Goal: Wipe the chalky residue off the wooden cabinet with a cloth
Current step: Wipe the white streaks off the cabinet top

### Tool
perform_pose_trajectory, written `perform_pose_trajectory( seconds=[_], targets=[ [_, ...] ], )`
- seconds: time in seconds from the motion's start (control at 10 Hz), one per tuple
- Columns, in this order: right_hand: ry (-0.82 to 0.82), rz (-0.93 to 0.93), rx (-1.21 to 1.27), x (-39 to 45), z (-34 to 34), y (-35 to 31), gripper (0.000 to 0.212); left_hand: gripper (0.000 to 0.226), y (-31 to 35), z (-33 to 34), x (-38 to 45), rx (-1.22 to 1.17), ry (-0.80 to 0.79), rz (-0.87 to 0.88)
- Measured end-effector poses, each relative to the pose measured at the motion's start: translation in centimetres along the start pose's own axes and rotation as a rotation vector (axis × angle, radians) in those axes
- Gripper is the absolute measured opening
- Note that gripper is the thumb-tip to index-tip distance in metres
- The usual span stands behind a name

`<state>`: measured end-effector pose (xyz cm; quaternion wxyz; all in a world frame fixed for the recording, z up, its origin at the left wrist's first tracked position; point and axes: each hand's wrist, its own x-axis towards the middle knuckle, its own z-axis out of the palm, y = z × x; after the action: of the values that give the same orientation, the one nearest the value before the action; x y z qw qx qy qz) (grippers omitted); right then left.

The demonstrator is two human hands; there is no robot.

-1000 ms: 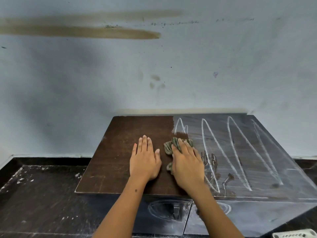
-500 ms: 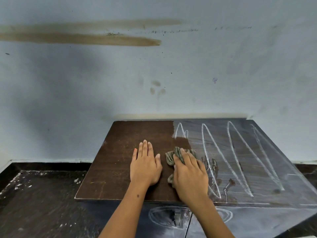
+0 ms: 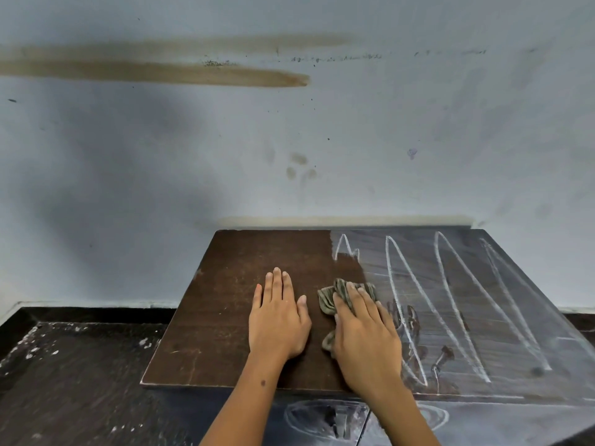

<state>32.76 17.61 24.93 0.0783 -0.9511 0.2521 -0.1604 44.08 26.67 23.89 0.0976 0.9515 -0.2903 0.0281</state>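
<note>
— Where is the crumpled grey-green cloth (image 3: 331, 296)?

— It lies on the dark brown wooden tabletop (image 3: 225, 317), at the border between the clean part and the white chalk lines (image 3: 405, 284). The right hand (image 3: 363, 333) presses it down with straight fingers, not curled around it.

— And the left hand (image 3: 278, 317)?

— It rests flat just beside, palm down, fingers extended together, holding nothing.

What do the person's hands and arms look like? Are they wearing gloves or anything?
No gloves. The left hand and right hand are bare, with no rings. Both forearms are bare too: no sleeves, watch or bracelets in view. The left forearm has one small dark spot.
</note>
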Motion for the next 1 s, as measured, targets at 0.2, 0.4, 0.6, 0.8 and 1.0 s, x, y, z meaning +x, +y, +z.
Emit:
perform_pose_trajectory(
  seconds=[0.2, 0.4, 0.6, 0.8, 1.0],
  targets=[
    [-0.153, 0.029, 0.049, 11.1, 1.3, -0.3, 0.052, 0.06, 0.1, -0.3, -0.2, 0.003, 0.001, 0.007],
    [-0.114, 0.053, 0.028, 11.3, 2.0, -0.1, 0.052, 0.059, 0.1, -0.3, -0.2, 0.004, 0.001, 0.012],
    [-0.017, 0.023, 0.02, 4.7, 2.3, 0.8, 0.049, 0.06, 0.1, -0.2, -0.1, 0.006, -0.006, 0.002],
    [-0.204, 0.098, 0.041, 15.1, 1.6, 0.9, 0.055, 0.059, 0.2, -0.4, -0.2, -0.002, -0.007, 0.005],
    [-0.19, 0.068, -0.044, 17.9, 3.3, -2.7, 0.071, 0.059, 0.2, -0.4, -0.2, 0.008, -0.003, 0.005]
  ],
)
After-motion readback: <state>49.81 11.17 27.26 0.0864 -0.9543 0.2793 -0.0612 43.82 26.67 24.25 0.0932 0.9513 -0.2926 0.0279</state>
